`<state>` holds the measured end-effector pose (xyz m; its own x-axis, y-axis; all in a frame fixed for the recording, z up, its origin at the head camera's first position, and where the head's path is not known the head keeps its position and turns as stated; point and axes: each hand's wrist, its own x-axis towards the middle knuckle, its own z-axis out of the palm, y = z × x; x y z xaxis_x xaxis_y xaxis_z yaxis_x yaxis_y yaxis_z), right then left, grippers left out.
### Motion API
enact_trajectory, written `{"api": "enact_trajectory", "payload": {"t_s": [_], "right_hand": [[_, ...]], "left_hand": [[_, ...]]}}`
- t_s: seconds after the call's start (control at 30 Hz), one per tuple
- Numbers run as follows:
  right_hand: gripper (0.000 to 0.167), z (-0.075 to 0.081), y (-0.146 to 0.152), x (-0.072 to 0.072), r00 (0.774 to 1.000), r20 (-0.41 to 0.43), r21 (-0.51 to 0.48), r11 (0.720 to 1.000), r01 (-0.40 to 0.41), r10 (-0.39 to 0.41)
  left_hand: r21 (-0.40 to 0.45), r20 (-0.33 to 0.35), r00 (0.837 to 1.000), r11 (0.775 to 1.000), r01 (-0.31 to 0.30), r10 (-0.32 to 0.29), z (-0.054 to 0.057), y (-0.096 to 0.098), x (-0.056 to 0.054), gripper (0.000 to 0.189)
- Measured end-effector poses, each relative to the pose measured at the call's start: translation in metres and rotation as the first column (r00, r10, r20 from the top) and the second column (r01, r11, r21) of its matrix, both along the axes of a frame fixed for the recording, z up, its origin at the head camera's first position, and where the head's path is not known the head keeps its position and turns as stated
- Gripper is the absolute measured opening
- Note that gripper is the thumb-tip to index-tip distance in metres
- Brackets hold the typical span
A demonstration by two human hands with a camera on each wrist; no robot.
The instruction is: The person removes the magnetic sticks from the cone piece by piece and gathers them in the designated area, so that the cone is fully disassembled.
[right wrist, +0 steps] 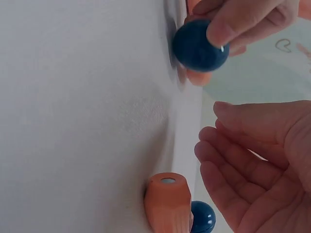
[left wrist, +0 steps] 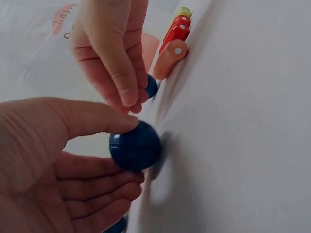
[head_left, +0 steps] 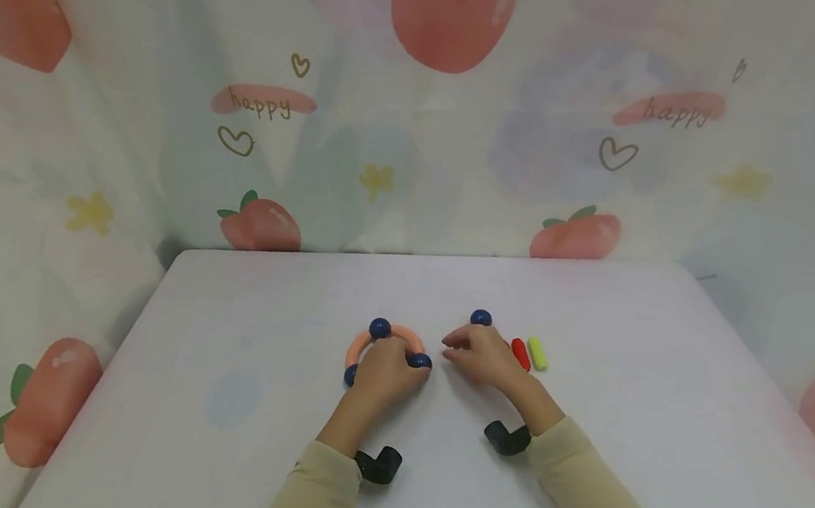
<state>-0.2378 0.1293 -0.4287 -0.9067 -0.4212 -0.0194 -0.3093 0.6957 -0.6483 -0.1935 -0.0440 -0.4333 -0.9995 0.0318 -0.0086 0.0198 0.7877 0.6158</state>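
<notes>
On the white table, an orange ring (head_left: 354, 350) of curved pieces is joined by blue balls (head_left: 380, 328). My left hand (head_left: 388, 372) pinches one blue ball (left wrist: 136, 146) on its right side between thumb and fingers. To the right, my right hand (head_left: 482, 356) hovers close by with slightly bent fingers, holding nothing. In the right wrist view a gap shows between its thumb and fingers. Beyond it sits a loose blue ball (head_left: 481, 318). An orange stick (right wrist: 167, 201) with a pale round spot on its end lies near that hand; the head view mostly hides it.
A red stick (head_left: 521, 354) and a yellow-green stick (head_left: 537, 353) lie right of my right hand. Black wrist-worn devices (head_left: 383, 465) stick out near both sleeves. A printed curtain (head_left: 420, 146) hangs behind the table's far edge.
</notes>
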Motion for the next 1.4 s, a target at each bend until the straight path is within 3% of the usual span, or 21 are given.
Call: {"api": "enact_trajectory", "payload": {"t_s": [0.17, 0.27, 0.43, 0.6, 0.8, 0.97, 1.03, 1.17, 1.4], "right_hand": [[0.023, -0.003, -0.005, 0.004, 0.999, 0.008, -0.036, 0.999, -0.037, 0.037], [0.023, -0.006, -0.009, 0.006, 0.995, -0.037, -0.042, 0.995, -0.090, 0.089], [0.023, -0.007, -0.016, 0.009, 0.969, -0.158, -0.036, 0.979, -0.200, 0.192], [0.025, -0.007, -0.021, 0.009, 0.941, -0.187, -0.015, 0.957, -0.291, 0.283], [0.026, -0.010, -0.028, 0.007, 0.894, -0.235, 0.034, 0.923, -0.384, 0.381], [0.024, -0.012, -0.035, 0.006, 0.824, -0.307, 0.095, 0.877, -0.472, 0.477], [0.021, -0.012, -0.037, 0.006, 0.796, -0.327, 0.125, 0.858, -0.498, 0.509], [0.017, -0.011, -0.041, 0.007, 0.770, -0.340, 0.159, 0.840, -0.519, 0.540], [0.017, -0.006, -0.047, 0.012, 0.764, -0.338, 0.188, 0.835, -0.517, 0.549]], "left_hand": [[-0.020, 0.087, 0.988, 0.991, 0.130, -0.128, 0.005, -0.016, 0.004, 0.022], [-0.013, 0.110, 0.977, 0.983, 0.185, -0.182, 0.006, -0.024, 0.006, 0.023], [0.004, 0.094, 0.963, 0.967, 0.253, -0.252, 0.006, -0.032, 0.007, 0.022], [-0.013, 0.067, 0.948, 0.950, 0.312, -0.310, 0.006, -0.036, 0.006, 0.022], [-0.015, 0.092, 0.920, 0.923, 0.385, -0.382, 0.007, -0.044, 0.005, 0.027], [-0.005, 0.118, 0.891, 0.897, 0.442, -0.438, 0.006, -0.056, 0.005, 0.026], [0.014, 0.132, 0.882, 0.891, 0.455, -0.452, 0.005, -0.060, 0.005, 0.024], [0.032, 0.155, 0.876, 0.888, 0.458, -0.457, 0.004, -0.067, 0.005, 0.024], [0.014, 0.189, 0.897, 0.914, 0.404, -0.400, 0.008, -0.073, 0.009, 0.030]]}}
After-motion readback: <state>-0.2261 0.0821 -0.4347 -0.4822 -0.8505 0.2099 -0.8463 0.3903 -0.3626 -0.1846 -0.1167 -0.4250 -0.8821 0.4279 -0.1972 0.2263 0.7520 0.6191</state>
